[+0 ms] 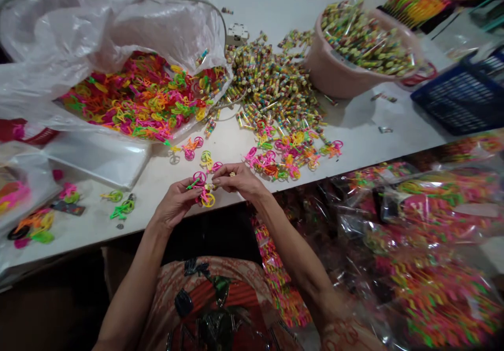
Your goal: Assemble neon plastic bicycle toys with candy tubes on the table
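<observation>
Between the fingertips of my left hand [177,202] is a small plastic toy bicycle [208,198] with pink, yellow and green parts, held just over the table's front edge. My right hand [240,181] pinches a small candy-filled tube [213,186] against the toy; the fingers partly hide it. Just beyond my hands lie a yellow-green toy bicycle [206,159] and a pink and orange one [191,148]. To the right, several bright toy bicycles [291,154] are heaped in front of a large pile of candy tubes [275,83].
A plastic-lined container [129,20] of loose toy pieces [134,96] stands at left. A pink tub [334,70] of tubes and a blue basket [460,99] are at right. Clear plastic bags [137,156] lie at left. Bagged toys [441,267] fill the space below the table, right.
</observation>
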Action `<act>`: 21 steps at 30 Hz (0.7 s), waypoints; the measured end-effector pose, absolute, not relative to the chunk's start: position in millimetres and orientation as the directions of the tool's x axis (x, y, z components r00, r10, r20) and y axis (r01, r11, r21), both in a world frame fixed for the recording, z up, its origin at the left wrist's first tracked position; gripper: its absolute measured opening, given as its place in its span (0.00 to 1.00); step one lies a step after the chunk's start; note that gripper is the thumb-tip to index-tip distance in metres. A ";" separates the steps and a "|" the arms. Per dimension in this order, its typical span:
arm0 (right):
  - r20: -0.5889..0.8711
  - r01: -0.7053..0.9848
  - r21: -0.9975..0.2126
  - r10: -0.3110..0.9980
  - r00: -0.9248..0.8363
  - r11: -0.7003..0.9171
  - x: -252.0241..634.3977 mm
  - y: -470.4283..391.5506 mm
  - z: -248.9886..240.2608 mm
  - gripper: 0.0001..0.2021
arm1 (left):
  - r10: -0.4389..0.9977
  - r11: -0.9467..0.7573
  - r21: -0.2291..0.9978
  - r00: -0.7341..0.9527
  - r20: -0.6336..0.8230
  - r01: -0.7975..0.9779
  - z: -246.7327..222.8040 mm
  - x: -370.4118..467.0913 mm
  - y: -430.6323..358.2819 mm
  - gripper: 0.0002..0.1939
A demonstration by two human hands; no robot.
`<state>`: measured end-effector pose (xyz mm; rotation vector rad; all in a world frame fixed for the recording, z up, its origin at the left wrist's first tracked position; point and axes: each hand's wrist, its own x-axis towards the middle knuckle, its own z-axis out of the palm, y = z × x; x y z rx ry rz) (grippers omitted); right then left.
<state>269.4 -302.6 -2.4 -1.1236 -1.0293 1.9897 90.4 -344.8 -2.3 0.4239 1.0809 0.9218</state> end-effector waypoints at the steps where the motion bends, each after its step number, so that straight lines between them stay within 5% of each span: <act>1: -0.398 -0.147 -0.852 0.804 -0.442 -0.503 271.0 -303.1 -2.2 0.12 | 0.808 0.576 0.696 0.168 -0.565 -0.429 -3.4 92.1 -345.3 0.19; 14: -0.367 -0.112 -0.896 0.859 -0.356 -0.429 288.3 -309.3 -4.3 0.12 | 0.758 0.652 0.677 0.286 -0.586 -0.342 -6.7 105.7 -341.1 0.21; 21: -0.395 -0.156 -0.871 0.852 -0.343 -0.467 294.4 -308.0 -13.7 0.12 | 0.802 0.595 0.714 0.204 -0.562 -0.370 -6.4 114.9 -339.0 0.20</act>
